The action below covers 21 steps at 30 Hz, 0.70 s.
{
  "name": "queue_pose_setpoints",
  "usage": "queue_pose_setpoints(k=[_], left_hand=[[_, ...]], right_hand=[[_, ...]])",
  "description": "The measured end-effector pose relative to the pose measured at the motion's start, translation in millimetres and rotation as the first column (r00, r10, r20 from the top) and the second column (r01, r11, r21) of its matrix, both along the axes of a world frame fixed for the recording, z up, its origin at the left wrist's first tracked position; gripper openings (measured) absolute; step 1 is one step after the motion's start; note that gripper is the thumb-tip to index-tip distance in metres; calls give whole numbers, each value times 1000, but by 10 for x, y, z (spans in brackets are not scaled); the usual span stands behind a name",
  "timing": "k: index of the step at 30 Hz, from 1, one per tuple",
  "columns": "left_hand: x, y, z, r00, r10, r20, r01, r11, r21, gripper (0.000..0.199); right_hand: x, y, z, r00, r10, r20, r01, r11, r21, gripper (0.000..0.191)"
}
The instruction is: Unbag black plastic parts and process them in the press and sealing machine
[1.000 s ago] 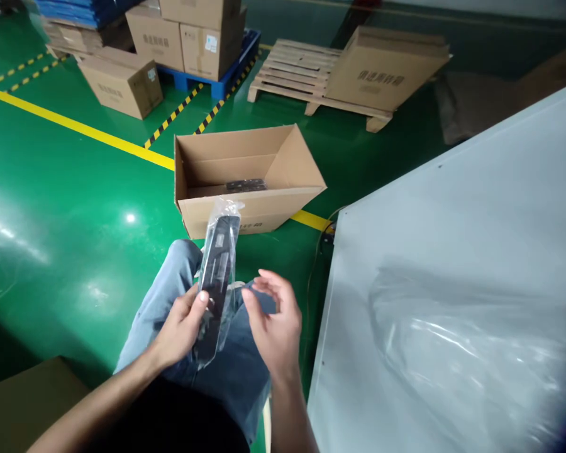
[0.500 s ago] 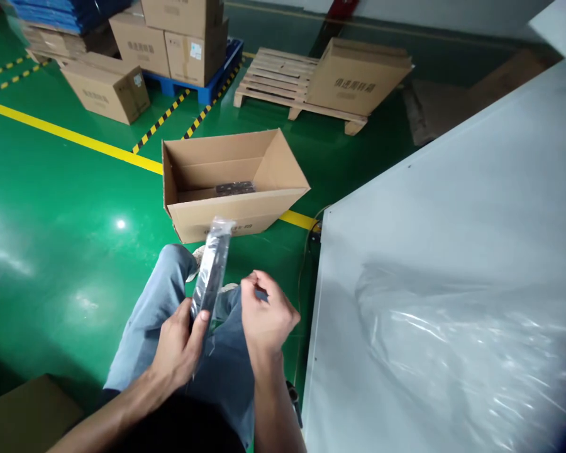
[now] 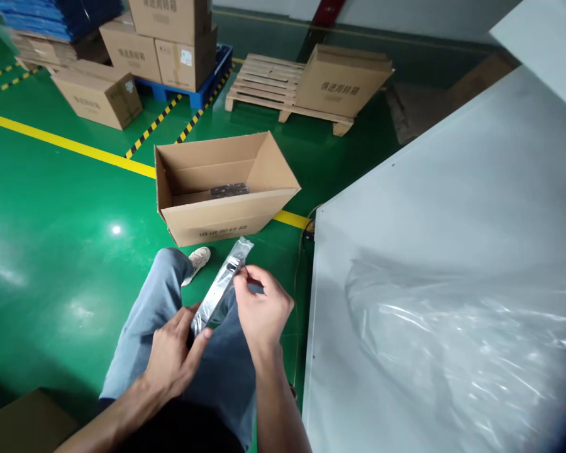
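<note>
Just on the near side of the open carton [image 3: 202, 221], gripping the bagged bar [image 3: 217, 294] low in the left hand [image 3: 172, 352]; pinching at its upper edge with the right hand [image 3: 263, 308], cannot tell what.

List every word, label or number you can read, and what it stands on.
"俱进周转箱": box on the wooden pallet; first character uncertain.
"俱进周转箱", apparently the same: front of the open box.
Stacked boxes, white label, floor box: too small or blurred.
Wrapped packet: nothing readable.
</note>
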<state>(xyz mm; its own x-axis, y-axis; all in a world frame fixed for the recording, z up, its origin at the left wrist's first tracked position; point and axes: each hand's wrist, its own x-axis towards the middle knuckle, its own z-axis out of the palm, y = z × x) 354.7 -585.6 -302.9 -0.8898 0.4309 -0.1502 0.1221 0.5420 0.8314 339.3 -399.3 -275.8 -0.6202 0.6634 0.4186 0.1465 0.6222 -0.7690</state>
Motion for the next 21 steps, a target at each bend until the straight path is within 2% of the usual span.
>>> queue_pose_setpoints(k=[3, 5, 8, 10, 11, 13, 15, 17, 19, 21], left_hand=[[30, -35, 21, 991, 45, 124, -54, 996, 66, 40], [60, -87, 25, 959, 107, 262, -148, 979, 139, 41], [73, -181, -8, 834, 195, 515, -345, 914, 213, 47], [44, -231, -44, 738, 209, 641, -442, 869, 225, 50], [24, -247, -62, 704, 213, 678, -473, 852, 223, 51], [-9, -267, -92, 672, 212, 709, -494, 842, 217, 55], [-16, -276, -116, 666, 202, 718, -477, 855, 203, 62], [3, -282, -129, 675, 201, 709, -452, 873, 182, 67], [26, -288, -116, 683, 184, 707, -423, 889, 177, 66], [29, -290, -66, 670, 108, 734, -384, 897, 218, 64]], right_hand=[[-2, 62, -36, 1000, -28, 10, 30, 966, -255, 15], [-7, 121, -64, 1000, -27, 6, 27, 881, -472, 16], [-3, 208, -116, 998, -33, -45, -7, 726, -687, 18], [12, 246, -131, 997, -27, -78, -39, 681, -732, 20], [22, 257, -124, 996, -23, -87, -47, 683, -729, 22], [36, 263, -81, 996, -11, -91, -54, 726, -685, 31], [36, 253, -17, 997, 10, -79, -57, 778, -626, 41], [19, 236, 36, 998, 29, -49, -52, 805, -592, 40], [-8, 223, 54, 1000, 13, -27, -27, 799, -601, 42], [-34, 214, 43, 999, -26, -40, -6, 752, -659, 47]])
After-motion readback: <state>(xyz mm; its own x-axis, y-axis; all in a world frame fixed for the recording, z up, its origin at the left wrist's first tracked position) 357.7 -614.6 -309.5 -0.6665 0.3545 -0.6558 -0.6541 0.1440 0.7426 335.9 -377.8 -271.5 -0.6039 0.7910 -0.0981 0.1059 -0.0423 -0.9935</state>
